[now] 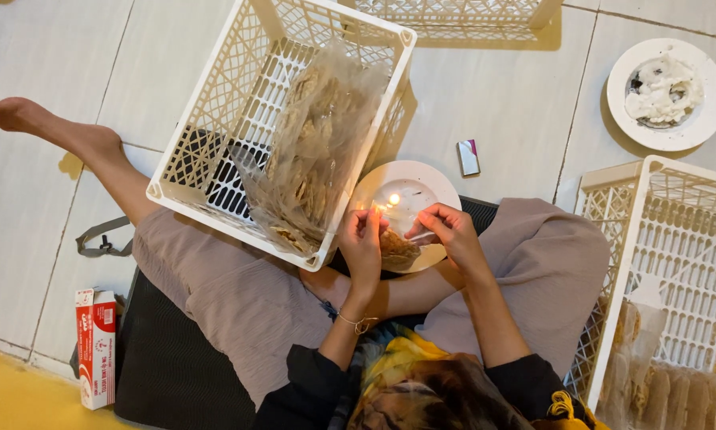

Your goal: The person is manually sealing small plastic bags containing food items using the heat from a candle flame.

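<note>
left hand (363,248) gripped snack bag (395,248) | right hand (451,236) pinched bag edge | beside flame (393,199) over plate (422,181)

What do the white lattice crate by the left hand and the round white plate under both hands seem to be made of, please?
White lattice crate: probably moulded plastic, matte, with an even openwork grid. Round white plate: glossy, perhaps ceramic or melamine; the flame reflects off it.

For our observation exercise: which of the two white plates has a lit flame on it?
The plate right in front of the hands, beside the tilted crate. The other plate, at the upper right, holds only white residue.
</note>
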